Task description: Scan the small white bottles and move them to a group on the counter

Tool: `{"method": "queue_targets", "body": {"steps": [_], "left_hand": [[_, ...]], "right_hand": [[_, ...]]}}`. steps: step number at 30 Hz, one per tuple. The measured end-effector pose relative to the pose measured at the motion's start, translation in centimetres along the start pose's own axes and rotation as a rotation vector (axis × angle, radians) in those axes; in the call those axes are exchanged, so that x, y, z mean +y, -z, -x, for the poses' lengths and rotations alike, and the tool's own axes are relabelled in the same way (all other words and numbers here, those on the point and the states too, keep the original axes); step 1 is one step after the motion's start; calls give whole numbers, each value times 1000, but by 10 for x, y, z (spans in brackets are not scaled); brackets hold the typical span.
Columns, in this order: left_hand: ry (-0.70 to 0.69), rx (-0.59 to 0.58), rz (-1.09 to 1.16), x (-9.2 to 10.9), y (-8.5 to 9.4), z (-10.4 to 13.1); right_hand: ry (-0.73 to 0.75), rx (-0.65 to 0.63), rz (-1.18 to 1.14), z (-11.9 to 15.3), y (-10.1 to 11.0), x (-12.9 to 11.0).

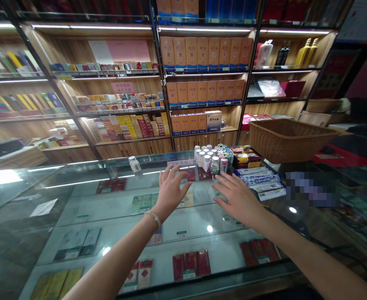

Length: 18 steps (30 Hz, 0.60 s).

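My left hand is over the glass counter, fingers apart and nothing in it; a beaded bracelet circles that wrist. To its right, my right hand is also empty with its fingers spread, just in front of a cluster of small bottles. Left of my left hand, a single white-capped bottle stands apart near the counter's back edge. Beside my right hand lie blue-and-white packets, with red and yellow packets behind them. Neither hand visibly touches any of these goods.
A wicker basket sits at the back right of the counter. Flat packs lie beneath the glass. Behind the counter, wooden shelves hold orange boxes, cartons and bottles. A paper slip is at the left.
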<state>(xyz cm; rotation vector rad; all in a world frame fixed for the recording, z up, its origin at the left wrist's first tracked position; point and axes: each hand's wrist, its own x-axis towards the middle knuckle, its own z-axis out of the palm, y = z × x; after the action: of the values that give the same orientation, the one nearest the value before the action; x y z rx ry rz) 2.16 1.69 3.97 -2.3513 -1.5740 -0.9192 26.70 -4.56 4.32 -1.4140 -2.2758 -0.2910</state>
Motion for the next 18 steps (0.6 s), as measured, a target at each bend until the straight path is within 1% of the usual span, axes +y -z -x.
{"method": "queue_targets", "body": {"steps": [3, 5, 8, 11, 14, 18], "left_hand": [[2, 30, 32, 15, -10, -17], [13, 45, 54, 25, -18, -25], [28, 59, 68, 37, -28, -37], [40, 74, 42, 42, -38, -48], [49, 91, -9, 43, -47, -61], [-6, 95, -87, 44, -58, -75]], "right_hand": [[-28, 38, 33, 23, 11, 23], [-56, 53, 61, 41, 15, 42], [-87, 61, 85, 69, 15, 70], [-104, 91, 123, 93, 11, 90], [-126, 168, 205, 107, 6, 100], [-119, 271, 288, 113, 4, 97]]}}
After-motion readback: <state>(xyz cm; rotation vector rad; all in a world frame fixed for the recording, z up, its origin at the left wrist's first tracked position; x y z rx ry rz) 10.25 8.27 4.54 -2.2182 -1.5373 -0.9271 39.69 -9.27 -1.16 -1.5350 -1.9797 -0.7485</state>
